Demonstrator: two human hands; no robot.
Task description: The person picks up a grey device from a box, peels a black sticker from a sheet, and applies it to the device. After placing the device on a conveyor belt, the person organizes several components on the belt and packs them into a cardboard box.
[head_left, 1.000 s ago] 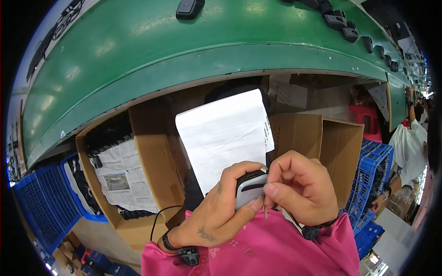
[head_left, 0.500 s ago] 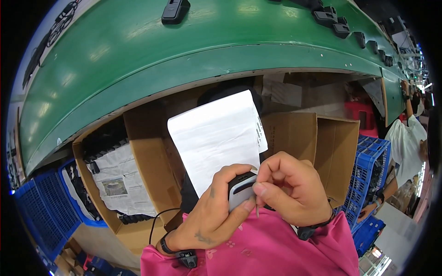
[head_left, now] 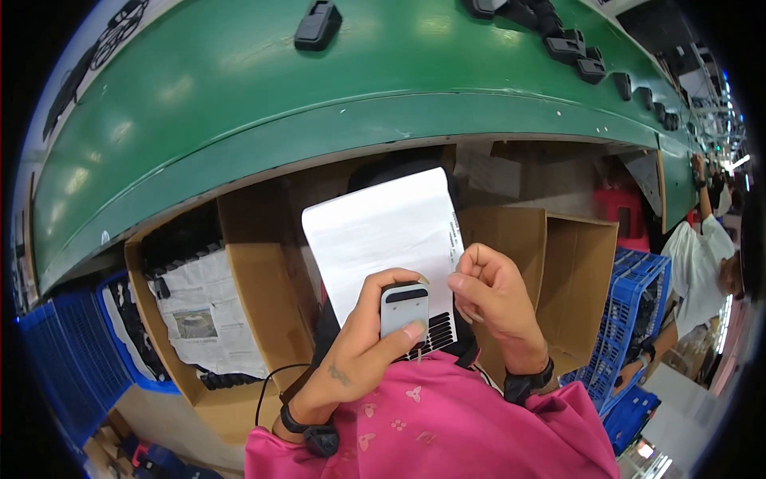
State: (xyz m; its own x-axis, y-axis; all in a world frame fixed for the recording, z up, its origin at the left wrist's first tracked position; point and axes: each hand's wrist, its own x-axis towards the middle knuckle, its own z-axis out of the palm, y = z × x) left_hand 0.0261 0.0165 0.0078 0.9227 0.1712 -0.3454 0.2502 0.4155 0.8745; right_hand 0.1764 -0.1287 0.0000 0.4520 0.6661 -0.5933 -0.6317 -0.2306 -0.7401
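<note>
left carton: newspaper, black parts (left hand grips device)

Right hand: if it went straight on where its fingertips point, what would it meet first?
Probably the left hand, near the top of the grey device; depth is unclear, so the white sheet may come first.

They wear black wristbands and pink clothing
</note>
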